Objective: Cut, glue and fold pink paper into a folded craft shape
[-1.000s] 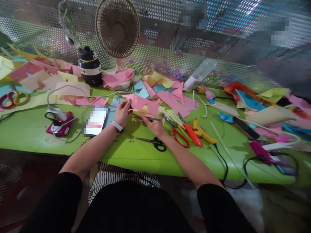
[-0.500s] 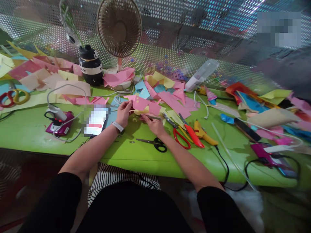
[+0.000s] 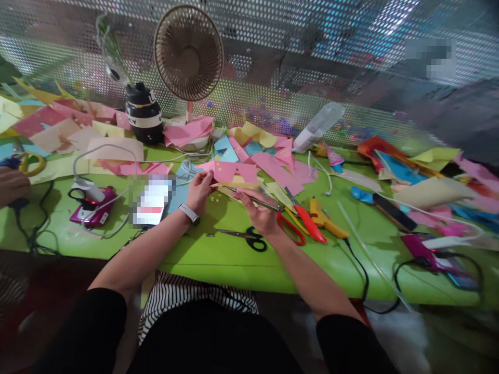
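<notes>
My left hand (image 3: pixel 199 191), with a watch at its wrist, is closed in a pinch beside cut pink paper (image 3: pixel 244 172); what its fingertips hold is too small to make out. My right hand (image 3: pixel 260 210) is closed around slim metal tweezers (image 3: pixel 253 197), whose tips point left towards my left fingers. Tiny pale bits lie on the green table (image 3: pixel 218 259) beneath my hands. Black-handled scissors (image 3: pixel 255 241) rest just in front of my right hand. Red-handled scissors (image 3: pixel 293 232) lie just beyond my right wrist, partly hidden.
A phone (image 3: pixel 153 201) and a purple power strip (image 3: pixel 93 210) with cables are at left. Another person's hand (image 3: pixel 13 186) is at the left edge. A yellow glue gun (image 3: pixel 327 221) and red-handled cutter (image 3: pixel 310 221) lie right. A fan (image 3: pixel 189 57) and black bottle (image 3: pixel 144 114) stand behind.
My right hand has shifted slightly right and down with the tweezers, whose tips have drawn back from my left fingers. Another person's hand has come in at the left edge.
</notes>
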`<state>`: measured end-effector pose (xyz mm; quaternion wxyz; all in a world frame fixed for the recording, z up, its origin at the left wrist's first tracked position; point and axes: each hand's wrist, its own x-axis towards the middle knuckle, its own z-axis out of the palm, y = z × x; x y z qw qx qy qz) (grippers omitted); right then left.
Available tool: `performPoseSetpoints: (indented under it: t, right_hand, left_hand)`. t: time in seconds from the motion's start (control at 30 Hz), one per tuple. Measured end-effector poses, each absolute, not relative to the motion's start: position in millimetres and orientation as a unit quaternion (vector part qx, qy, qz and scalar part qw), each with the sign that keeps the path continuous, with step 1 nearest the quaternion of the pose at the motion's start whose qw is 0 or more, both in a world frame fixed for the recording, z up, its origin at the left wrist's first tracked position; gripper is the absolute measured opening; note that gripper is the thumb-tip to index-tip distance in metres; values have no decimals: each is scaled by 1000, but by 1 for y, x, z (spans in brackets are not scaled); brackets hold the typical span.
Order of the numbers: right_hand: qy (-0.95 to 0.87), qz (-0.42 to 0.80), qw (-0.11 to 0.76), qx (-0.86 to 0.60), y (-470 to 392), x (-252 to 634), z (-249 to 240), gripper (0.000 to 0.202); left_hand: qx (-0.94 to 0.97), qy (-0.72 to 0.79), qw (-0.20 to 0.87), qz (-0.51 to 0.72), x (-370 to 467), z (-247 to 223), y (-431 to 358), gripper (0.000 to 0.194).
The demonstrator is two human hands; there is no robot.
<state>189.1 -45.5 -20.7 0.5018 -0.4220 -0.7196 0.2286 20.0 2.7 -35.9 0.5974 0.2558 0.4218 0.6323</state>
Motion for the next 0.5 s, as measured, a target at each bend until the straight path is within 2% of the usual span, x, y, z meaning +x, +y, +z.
performPoseSetpoints:
  t: [0.27, 0.5]
  right_hand:
    - [-739, 108, 490, -450, -40, 200, -12, 28]
    - [-747, 94, 482, -448, -37, 200, -13, 28]
  left_hand:
    - [334, 410, 593, 607, 25, -32, -7, 40]
    - [348, 403, 594, 603, 25, -32, -8, 40]
